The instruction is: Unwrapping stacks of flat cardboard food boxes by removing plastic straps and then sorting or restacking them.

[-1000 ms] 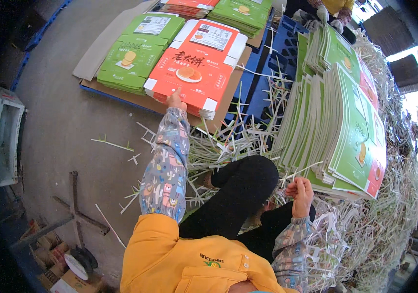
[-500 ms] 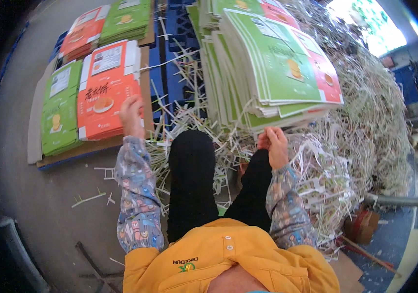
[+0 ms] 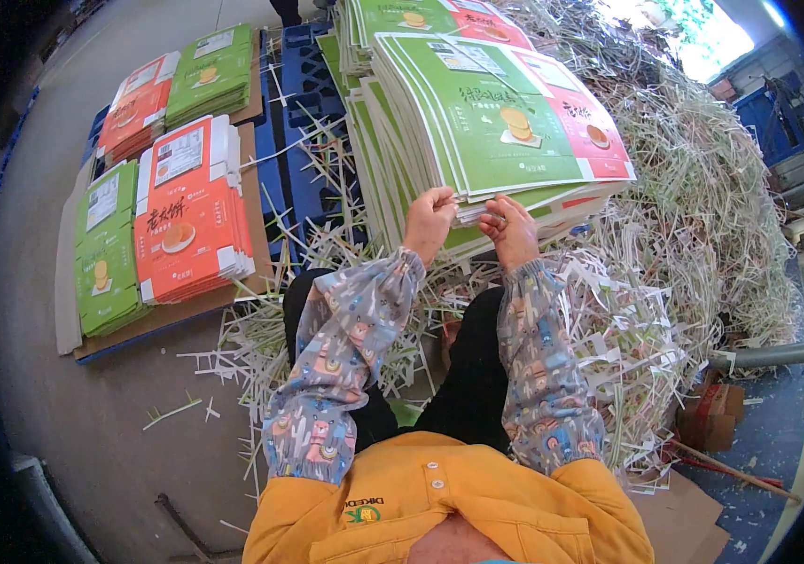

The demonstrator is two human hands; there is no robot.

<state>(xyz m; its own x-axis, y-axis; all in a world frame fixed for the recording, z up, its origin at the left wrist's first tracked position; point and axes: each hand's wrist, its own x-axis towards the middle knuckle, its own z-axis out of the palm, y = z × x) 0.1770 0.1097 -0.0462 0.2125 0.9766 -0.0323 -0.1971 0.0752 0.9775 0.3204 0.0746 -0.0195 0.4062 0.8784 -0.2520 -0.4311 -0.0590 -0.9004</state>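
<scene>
A tall stack of green and red printed card sheets [image 3: 524, 113] stands in front of me, its top sheets fanned and slightly askew. At its near left corner, my left hand [image 3: 430, 224] is closed with thumb and fingertips pinched on the edge of the sheets. Just to the right, my right hand [image 3: 512, 232] is closed too, its fingertips pressed together close to the same near edge. What the right fingers hold, if anything, is too small to make out. Patterned sleeve covers reach down both forearms.
Left of me, separated green and red card piles [image 3: 190, 216] sit on cardboard over a blue pallet [image 3: 291, 122]. A large heap of shredded paper strips [image 3: 693, 179] rises at the right, with more strips around my legs. A metal pipe [image 3: 787, 353] juts in at the right.
My left hand has left the red pile on the left and come across to the front edge of the tall stack. My right hand has moved slightly up and left.
</scene>
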